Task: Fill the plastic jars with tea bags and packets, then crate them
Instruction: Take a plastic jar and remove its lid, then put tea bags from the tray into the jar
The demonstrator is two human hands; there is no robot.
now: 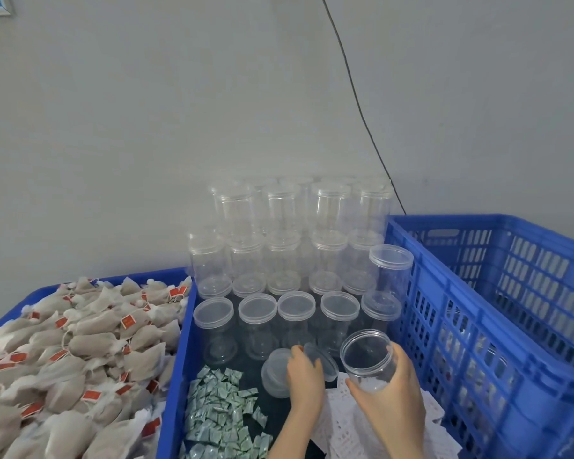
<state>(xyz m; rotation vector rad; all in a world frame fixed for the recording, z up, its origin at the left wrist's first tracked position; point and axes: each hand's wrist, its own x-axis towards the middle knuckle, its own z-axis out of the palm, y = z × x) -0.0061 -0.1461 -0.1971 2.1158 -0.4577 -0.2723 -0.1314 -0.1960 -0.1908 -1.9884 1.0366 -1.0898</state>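
1. The right hand (390, 397) gripped an open jar (368, 361), mouth tilted up and leftward.
2. The left hand (304, 376), beside the jar, held its lid (322, 361).
3. Tea bags (63, 352) lay far left of the jar, nearer the left hand.

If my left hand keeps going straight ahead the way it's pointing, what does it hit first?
Probably the loose clear lids: the left hand points up and away, its fingertips already at the lid lying by the open jar. Beyond that stands the front row of capped empty jars. Depth is uncertain.
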